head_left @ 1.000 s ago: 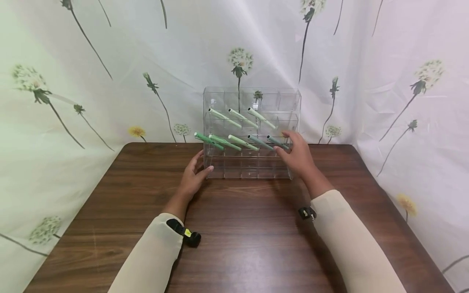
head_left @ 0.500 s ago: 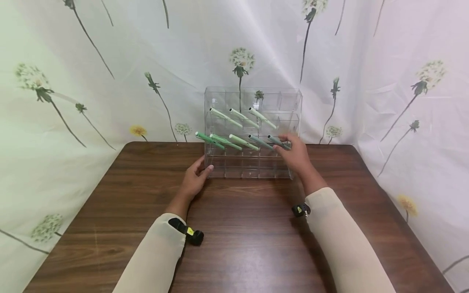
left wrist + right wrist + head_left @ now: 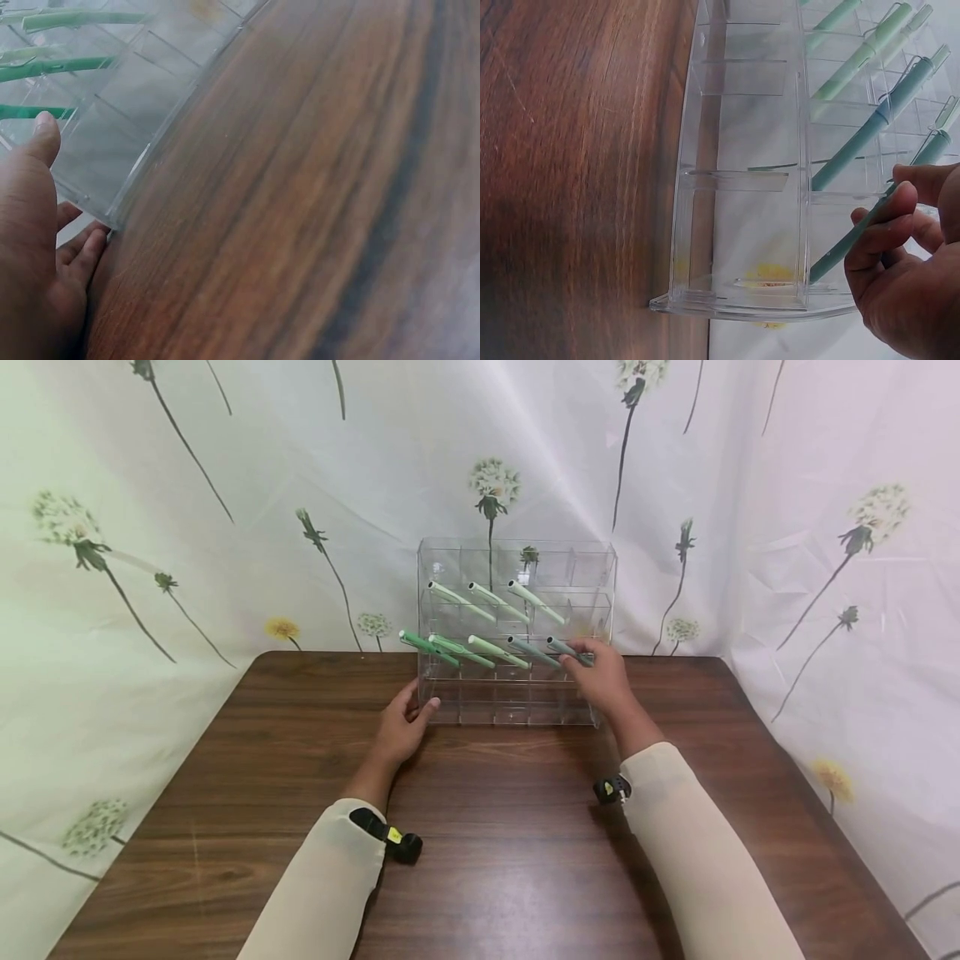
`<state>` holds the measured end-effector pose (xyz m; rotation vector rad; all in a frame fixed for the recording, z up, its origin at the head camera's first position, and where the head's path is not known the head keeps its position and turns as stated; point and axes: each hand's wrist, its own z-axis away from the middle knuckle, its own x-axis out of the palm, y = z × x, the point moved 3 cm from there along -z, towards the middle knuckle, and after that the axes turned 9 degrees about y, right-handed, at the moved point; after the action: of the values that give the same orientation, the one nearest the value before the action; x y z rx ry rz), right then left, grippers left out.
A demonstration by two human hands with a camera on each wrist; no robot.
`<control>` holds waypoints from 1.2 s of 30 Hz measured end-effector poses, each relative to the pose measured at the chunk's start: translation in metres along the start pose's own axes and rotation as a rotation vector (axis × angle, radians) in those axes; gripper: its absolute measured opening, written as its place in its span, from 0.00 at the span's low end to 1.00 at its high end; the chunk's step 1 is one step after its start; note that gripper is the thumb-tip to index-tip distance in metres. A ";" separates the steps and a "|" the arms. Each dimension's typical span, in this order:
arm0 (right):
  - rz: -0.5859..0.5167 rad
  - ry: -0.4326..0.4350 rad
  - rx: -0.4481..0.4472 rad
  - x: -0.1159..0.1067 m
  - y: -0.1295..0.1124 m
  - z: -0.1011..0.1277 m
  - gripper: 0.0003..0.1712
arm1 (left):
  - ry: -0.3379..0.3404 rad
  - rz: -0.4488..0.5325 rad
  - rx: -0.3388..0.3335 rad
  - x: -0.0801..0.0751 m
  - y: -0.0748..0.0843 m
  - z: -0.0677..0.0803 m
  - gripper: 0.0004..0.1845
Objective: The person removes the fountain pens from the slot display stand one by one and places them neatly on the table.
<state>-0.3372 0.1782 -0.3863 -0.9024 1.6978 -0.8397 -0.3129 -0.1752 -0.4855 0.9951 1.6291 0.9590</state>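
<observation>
The right hand [image 3: 606, 681] pinches the rightmost teal pen [image 3: 870, 217] between thumb and curled fingers [image 3: 881, 225], gripping the part of the barrel that juts out in front of the clear acrylic organizer [image 3: 516, 635]; the pen slants up toward the fingers with its far end down inside a cell of the middle row, in the rightmost column, so that the slope of the cell holds it in place. The left hand [image 3: 401, 727] steadies the organizer at its lower left corner: the thumb [image 3: 37, 150] lies straight against the front face while the other fingers [image 3: 79, 259] curl loosely at the base edge on the wooden table [image 3: 495, 860], holding nothing, apparently to stop the light case from sliding. Left of the right fingers, four more green pens [image 3: 480, 650] lean out of the same row, the nearest just beside the held pen, so there is little room sideways; the three pale pens [image 3: 495, 600] sit in the row above the fingers. Toward the person the table is open, so the pen's free path is outward along its own slant. Just beyond the right fingers, the organizer's side wall [image 3: 742, 180] is close to the pen.
</observation>
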 end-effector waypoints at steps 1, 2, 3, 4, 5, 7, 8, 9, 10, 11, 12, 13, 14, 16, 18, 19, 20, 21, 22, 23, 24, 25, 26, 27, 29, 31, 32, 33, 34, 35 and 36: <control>0.004 0.001 0.000 0.000 0.000 0.000 0.18 | 0.000 -0.002 0.002 0.000 0.000 0.000 0.36; 0.008 0.000 0.001 0.001 0.000 -0.001 0.18 | 0.002 -0.002 0.002 0.000 0.000 0.000 0.36; 0.009 0.002 -0.002 0.001 0.000 -0.001 0.18 | 0.004 -0.003 0.004 0.000 0.000 0.001 0.35; 0.010 0.006 -0.007 0.001 0.000 -0.001 0.17 | 0.006 -0.008 0.003 -0.001 0.001 0.001 0.35; 0.013 0.010 -0.014 0.001 0.000 -0.002 0.17 | 0.008 -0.013 0.002 -0.001 0.000 0.001 0.35; 0.011 0.017 -0.025 0.000 -0.001 -0.003 0.17 | 0.011 -0.013 0.001 -0.001 0.000 0.001 0.35; 0.007 0.022 -0.030 0.000 -0.001 -0.003 0.17 | 0.013 -0.015 0.000 -0.001 0.000 0.001 0.35; 0.001 0.026 -0.033 0.000 -0.002 -0.003 0.17 | 0.013 -0.019 0.001 -0.001 0.000 0.000 0.35; -0.001 0.028 -0.031 -0.001 -0.002 -0.003 0.17 | 0.015 -0.019 -0.001 -0.001 -0.001 0.000 0.35; 0.001 0.030 -0.028 -0.001 -0.002 -0.004 0.17 | 0.015 -0.022 -0.001 -0.001 -0.001 -0.001 0.35; 0.001 0.033 -0.024 -0.001 -0.003 -0.003 0.17 | 0.015 -0.029 0.001 -0.001 -0.001 -0.001 0.35; 0.001 0.035 -0.021 -0.001 -0.003 -0.004 0.17 | 0.016 -0.035 0.002 -0.001 -0.001 -0.001 0.35; 0.007 0.036 -0.019 -0.002 -0.004 -0.004 0.17 | 0.016 -0.042 0.003 -0.001 -0.002 -0.001 0.35; 0.012 0.038 -0.012 -0.002 -0.006 -0.004 0.17 | 0.018 -0.050 0.007 -0.001 -0.002 -0.001 0.35; 0.010 0.045 -0.005 -0.002 -0.008 -0.004 0.16 | 0.020 -0.053 0.011 -0.001 -0.001 -0.001 0.35; 0.009 0.048 -0.003 -0.002 -0.009 -0.004 0.16 | 0.022 -0.050 0.012 -0.001 -0.001 -0.001 0.35; 0.008 0.051 -0.002 -0.003 -0.010 -0.004 0.16 | 0.024 -0.048 0.013 -0.001 -0.001 -0.001 0.35; 0.000 0.055 -0.001 -0.003 -0.012 -0.004 0.16 | 0.026 -0.048 0.015 -0.001 -0.001 -0.001 0.35; 0.000 0.061 -0.006 -0.003 -0.013 -0.004 0.16 | 0.028 -0.049 0.014 -0.001 -0.001 -0.001 0.34; 0.000 0.067 -0.012 -0.003 -0.014 -0.004 0.16 | 0.028 -0.051 0.017 -0.001 -0.001 -0.001 0.34; -0.007 0.070 -0.015 -0.003 -0.015 -0.004 0.16 | 0.029 -0.054 0.017 -0.001 -0.001 -0.001 0.35; -0.011 0.074 -0.021 -0.003 -0.016 -0.004 0.16 | 0.030 -0.059 0.018 -0.001 -0.001 -0.001 0.35; -0.019 0.077 -0.024 -0.003 -0.017 -0.004 0.16 | 0.030 -0.062 0.018 -0.001 -0.001 -0.001 0.35; -0.026 0.084 -0.031 -0.003 -0.018 -0.004 0.16 | 0.030 -0.067 0.018 -0.001 -0.001 -0.001 0.35; -0.040 0.099 -0.043 -0.003 -0.020 -0.003 0.16 | 0.028 -0.071 0.019 -0.001 -0.001 -0.001 0.35; -0.052 0.120 -0.056 -0.003 -0.022 -0.003 0.16 | 0.029 -0.070 0.016 -0.002 -0.002 -0.001 0.35; -0.057 0.131 -0.065 -0.004 -0.024 -0.003 0.16 | 0.031 -0.068 0.014 -0.002 -0.002 0.000 0.35; -0.062 0.145 -0.073 -0.004 -0.025 -0.002 0.16 | 0.031 -0.065 0.012 -0.002 -0.002 0.000 0.35; -0.069 0.155 -0.078 -0.005 -0.027 -0.002 0.16 | 0.031 -0.061 0.011 -0.002 -0.002 0.000 0.35; -0.077 0.166 -0.081 -0.005 -0.029 -0.002 0.16 | 0.032 -0.061 0.010 -0.002 -0.002 0.000 0.35; -0.087 0.174 -0.083 -0.006 -0.030 -0.001 0.16 | 0.033 -0.061 0.009 -0.002 -0.002 0.000 0.35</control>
<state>-0.3320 0.1690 -0.3575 -0.9891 1.8665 -0.9336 -0.3129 -0.1776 -0.4873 0.9341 1.6833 0.9323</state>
